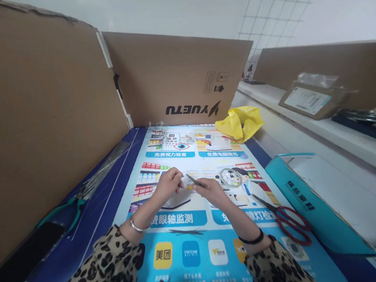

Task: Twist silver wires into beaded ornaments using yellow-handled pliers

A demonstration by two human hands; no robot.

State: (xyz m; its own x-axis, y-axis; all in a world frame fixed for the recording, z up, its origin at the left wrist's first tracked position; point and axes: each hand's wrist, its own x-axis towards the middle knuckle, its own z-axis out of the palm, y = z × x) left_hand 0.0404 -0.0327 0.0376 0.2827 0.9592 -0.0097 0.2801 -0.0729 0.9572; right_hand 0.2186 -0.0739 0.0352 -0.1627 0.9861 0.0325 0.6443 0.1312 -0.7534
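Over the middle of the printed poster mat (180, 205), my left hand (171, 182) is closed in a pinch, with thumb and forefinger together. Whatever it holds is too small to make out. My right hand (212, 190) grips a slim dark pointed tool (194, 181), its tip angled up and left toward my left fingers. A small gap separates the tip from them. Just right of my right hand lies a round clear dish (230, 177) with small bits inside. Several thin dark strands (186, 232) lie on the mat below my hands.
Red-handled scissors (292, 224) lie at right beside a teal box (312, 204). A yellow bag (241, 123) sits at the back. On the left are teal-handled pliers (77, 210), thin wires (103, 170) and a black flat object (27, 260). Cardboard panels (175, 72) wall the back and left.
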